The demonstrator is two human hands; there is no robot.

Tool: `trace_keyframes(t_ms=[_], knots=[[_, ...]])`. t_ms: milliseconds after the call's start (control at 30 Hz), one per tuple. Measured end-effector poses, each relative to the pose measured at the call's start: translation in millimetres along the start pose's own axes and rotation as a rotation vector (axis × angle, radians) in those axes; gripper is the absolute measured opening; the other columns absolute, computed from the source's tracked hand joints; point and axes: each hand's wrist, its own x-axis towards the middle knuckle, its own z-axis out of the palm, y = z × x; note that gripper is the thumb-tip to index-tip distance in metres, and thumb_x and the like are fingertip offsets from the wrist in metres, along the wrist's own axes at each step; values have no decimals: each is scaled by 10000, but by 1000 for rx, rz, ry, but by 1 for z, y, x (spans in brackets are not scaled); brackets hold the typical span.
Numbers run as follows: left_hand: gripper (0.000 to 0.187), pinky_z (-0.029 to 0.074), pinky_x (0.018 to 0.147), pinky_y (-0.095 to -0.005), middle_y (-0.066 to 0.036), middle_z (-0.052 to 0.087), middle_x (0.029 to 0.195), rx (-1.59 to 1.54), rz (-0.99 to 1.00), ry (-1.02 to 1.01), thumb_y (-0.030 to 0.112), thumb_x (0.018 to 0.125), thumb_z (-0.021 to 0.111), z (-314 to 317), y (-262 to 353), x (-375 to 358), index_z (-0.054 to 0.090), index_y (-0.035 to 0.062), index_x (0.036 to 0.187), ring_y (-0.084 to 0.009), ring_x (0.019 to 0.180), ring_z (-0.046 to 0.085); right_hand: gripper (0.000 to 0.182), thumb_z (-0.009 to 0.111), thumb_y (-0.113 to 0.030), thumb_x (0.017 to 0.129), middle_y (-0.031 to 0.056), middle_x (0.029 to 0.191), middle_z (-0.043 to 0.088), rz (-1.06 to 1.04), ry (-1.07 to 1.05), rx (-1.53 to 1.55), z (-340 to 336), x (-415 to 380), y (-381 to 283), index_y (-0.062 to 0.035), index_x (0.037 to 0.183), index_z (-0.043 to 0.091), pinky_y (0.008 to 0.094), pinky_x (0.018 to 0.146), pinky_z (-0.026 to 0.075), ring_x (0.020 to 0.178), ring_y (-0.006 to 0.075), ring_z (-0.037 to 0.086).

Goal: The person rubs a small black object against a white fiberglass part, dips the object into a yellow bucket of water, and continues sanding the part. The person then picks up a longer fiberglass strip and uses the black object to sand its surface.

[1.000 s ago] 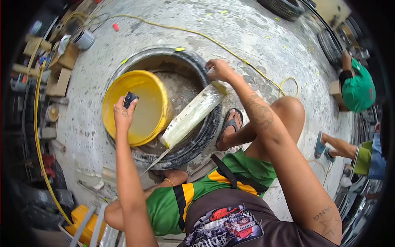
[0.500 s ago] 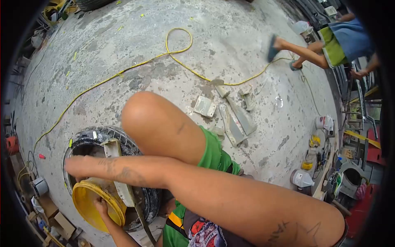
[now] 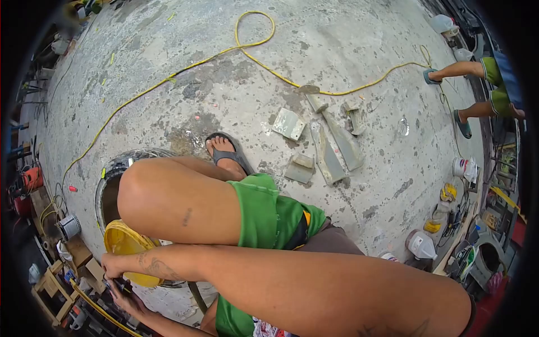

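My right hand reaches across to the lower left, beside the rim of a yellow bucket. Its fingers are curled in. Just below, my left hand is bent around a small dark object between the two hands, too small and covered to name. The bucket leans at the edge of a tire, partly hidden by my knee and right forearm.
Metal pieces and a pale box-shaped block lie on the concrete floor. A yellow cord winds across it. At right, another person's sandaled feet stand near jugs. Cardboard and wood crowd the left.
Both hands have moved down and left: the right from over the tire, the left from the bucket. My knee has shifted left, covering more of the tire. The other person has stepped right.
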Motion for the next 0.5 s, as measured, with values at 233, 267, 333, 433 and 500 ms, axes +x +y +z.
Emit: trace_keyframes(t_ms=[233, 267, 333, 433, 500], knots=[[546, 482, 951, -367, -98, 611, 1395, -862, -126, -345, 349, 1058, 654, -8, 4, -21, 523, 20, 1474, -195, 1207, 578, 130, 776, -207, 816, 120, 902, 733, -115, 30, 117, -2, 9, -43, -95, 882, 769, 397, 798, 577, 901, 290, 719], [538, 487, 953, -364, -100, 615, 1396, -756, -144, -359, 321, 1055, 662, -7, -8, -17, 523, 7, 1469, -195, 1206, 581, 115, 769, -199, 821, 116, 898, 730, -176, 32, 181, -1, 18, -69, -99, 877, 767, 396, 797, 575, 897, 288, 718], [461, 506, 966, -401, -148, 664, 1326, -599, -132, -269, 230, 1041, 683, -1, -22, -17, 589, -67, 1382, -237, 1179, 615, 84, 753, -182, 830, 109, 888, 726, -264, 62, 253, -6, 15, -97, -107, 869, 762, 392, 793, 572, 889, 285, 714], [491, 537, 960, -376, -113, 659, 1335, -467, -200, -191, 123, 1007, 719, 8, -7, -26, 534, -31, 1435, -210, 1185, 650, 45, 731, -157, 844, 99, 874, 719, -275, 203, 158, -38, -43, -68, -120, 855, 754, 387, 788, 568, 878, 280, 708], [491, 566, 933, -370, -119, 652, 1347, -380, -168, -149, 123, 1010, 716, 19, 16, -45, 530, -37, 1435, -226, 1217, 646, 36, 716, -140, 854, 92, 865, 714, -238, 410, -7, -80, -129, -41, -128, 846, 749, 384, 785, 565, 871, 276, 704]])
